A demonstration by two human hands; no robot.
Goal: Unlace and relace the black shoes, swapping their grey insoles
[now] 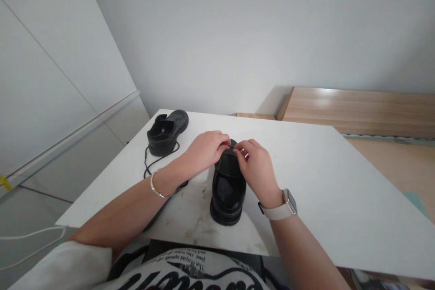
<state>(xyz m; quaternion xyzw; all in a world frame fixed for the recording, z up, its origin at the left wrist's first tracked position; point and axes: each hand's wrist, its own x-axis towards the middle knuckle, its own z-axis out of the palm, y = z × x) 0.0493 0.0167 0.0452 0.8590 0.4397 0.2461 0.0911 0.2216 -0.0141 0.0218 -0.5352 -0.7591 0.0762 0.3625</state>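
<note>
A black shoe stands on the white table right in front of me, heel toward me. My left hand, with a silver bangle on the wrist, is closed on the shoe's front upper. My right hand, with a pale watch on the wrist, pinches the same front part from the right; what its fingertips hold is too small to make out. A second black shoe sits at the table's far left corner, with a loose black lace trailing from it toward my left wrist.
A light wooden bed frame or bench stands behind the table at the right. White cabinet panels fill the left side. A white cable hangs at lower left. The table surface near me carries scuff marks.
</note>
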